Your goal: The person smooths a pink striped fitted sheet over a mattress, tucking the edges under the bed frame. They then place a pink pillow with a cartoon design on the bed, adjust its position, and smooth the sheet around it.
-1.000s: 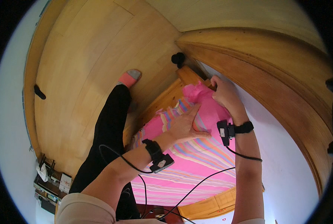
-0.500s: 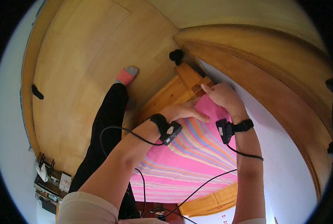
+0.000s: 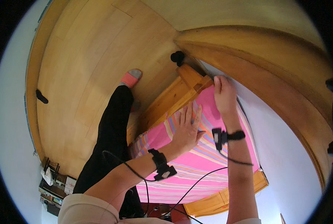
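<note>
Resting spread on striped sheet [image 3: 196,160] inside bedframe [image 3: 164,100]: left hand [image 3: 186,133]; right hand [image 3: 225,95], hold unclear.

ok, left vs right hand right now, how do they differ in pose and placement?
Fingers: the left hand is open with fingers spread; the right hand has its fingers close together, and whether it grips anything is unclear.
Place: the left hand is over the stripes of the pink sheet; the right hand is at the sheet's corner, nearer the white wall.
Shared: both wrists wear a black strap.
</note>
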`<state>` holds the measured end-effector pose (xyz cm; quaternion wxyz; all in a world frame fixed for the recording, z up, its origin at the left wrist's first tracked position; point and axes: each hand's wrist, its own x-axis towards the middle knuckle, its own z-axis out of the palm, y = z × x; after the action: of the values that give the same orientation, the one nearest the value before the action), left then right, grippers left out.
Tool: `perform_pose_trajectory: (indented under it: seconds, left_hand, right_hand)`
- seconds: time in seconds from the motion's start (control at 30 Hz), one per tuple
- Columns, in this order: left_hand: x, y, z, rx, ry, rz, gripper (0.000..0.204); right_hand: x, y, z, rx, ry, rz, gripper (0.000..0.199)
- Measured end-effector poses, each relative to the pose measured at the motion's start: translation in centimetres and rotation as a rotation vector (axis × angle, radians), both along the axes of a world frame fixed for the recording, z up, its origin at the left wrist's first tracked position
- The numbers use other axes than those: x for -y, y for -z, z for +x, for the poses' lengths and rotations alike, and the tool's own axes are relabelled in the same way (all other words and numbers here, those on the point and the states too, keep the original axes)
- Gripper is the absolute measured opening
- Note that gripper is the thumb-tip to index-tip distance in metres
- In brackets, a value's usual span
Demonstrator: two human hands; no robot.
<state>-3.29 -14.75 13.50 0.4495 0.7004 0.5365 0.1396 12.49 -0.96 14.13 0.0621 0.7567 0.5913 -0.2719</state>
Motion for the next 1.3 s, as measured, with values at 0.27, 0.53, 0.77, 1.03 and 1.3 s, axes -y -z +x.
perform_pose_trajectory:
  seconds: [0.27, 0.53, 0.77, 1.03, 1.3]
  left_hand:
    - [1.0, 3.5, 3.4, 0.119, 0.041, 0.074, 0.108]
    - [7.3, 13.5, -5.2, 0.193, -0.053, -0.464, 0.066]
    - [15.3, 12.7, -17.5, 0.283, -0.014, -1.292, 0.065]
    - [17.2, 11.3, -18.1, 0.241, 0.346, -1.283, 0.053]
    - [19.4, 11.0, -17.6, 0.480, -0.168, -1.477, 0.028]
  right_hand:
    - [18.4, -1.5, 2.8, 0.345, 0.396, 0.465, 0.058]
    - [27.3, 3.5, -4.0, 0.125, 0.512, 0.351, 0.074]
    - [42.0, 0.7, -5.0, 0.247, 0.875, 0.286, 0.069]
    - [45.7, 4.5, -10.6, 0.402, 0.887, 0.090, 0.065]
    - [43.3, 2.8, -16.1, 0.336, 0.509, 0.187, 0.071]
